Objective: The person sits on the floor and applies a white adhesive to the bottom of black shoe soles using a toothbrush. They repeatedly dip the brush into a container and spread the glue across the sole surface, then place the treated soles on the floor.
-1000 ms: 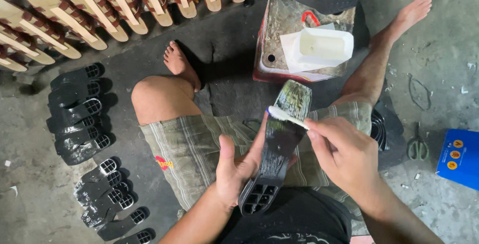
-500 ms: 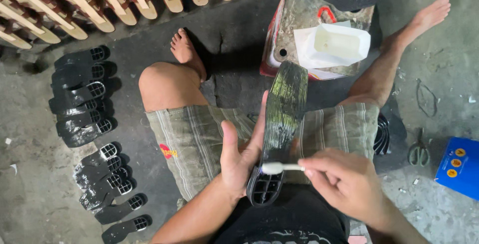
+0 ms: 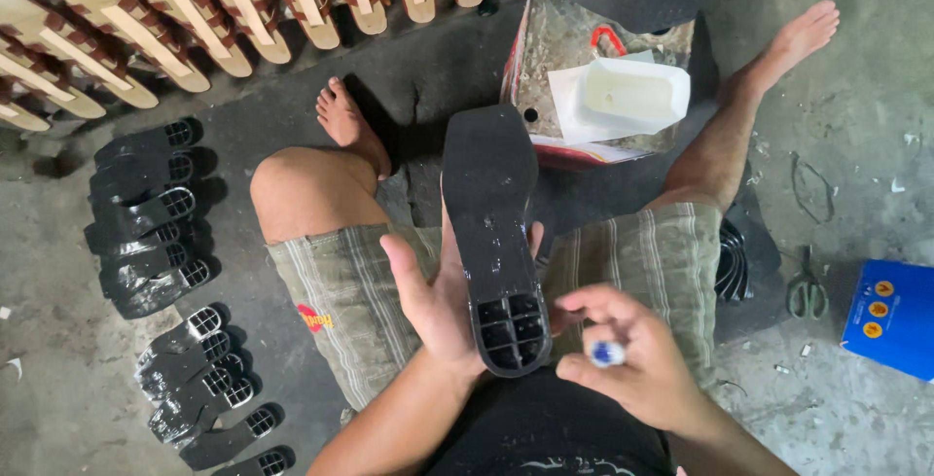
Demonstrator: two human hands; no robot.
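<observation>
1. Your left hand [image 3: 443, 296] cradles the black moulded shoe sole [image 3: 494, 243] from behind, thumb out at its nine o'clock side and fingers curled round the back, so its waffled heel end points at your lap and its squared toe points to twelve o'clock, over the gap between your knees.
2. A second ago the small white-handled brush [image 3: 607, 352] was stroking glue near the toe; half a second ago it had come down to the heel. Now your right hand [image 3: 632, 359] has drawn it clear, closed round it at four o'clock of the heel, only its blue-and-white butt showing.
3. The sole's face shines wet from middle to heel, so I judge the coat is on from end to end.
4. At twelve o'clock stands a stained tin box with a red side [image 3: 574, 68]; a white, paper-lined glue tray [image 3: 628, 97] sits on its lid, with a small red mark just above the tray.
5. At three o'clock a blue carton with round yellow marks [image 3: 893, 316] lies on the concrete floor [image 3: 856, 145], green-handled scissors [image 3: 804, 286] just beside it.
6. Black soles in two stacks [image 3: 156, 218] lie at nine o'clock; tan strapped insoles [image 3: 224, 9] fan across eleven.
</observation>
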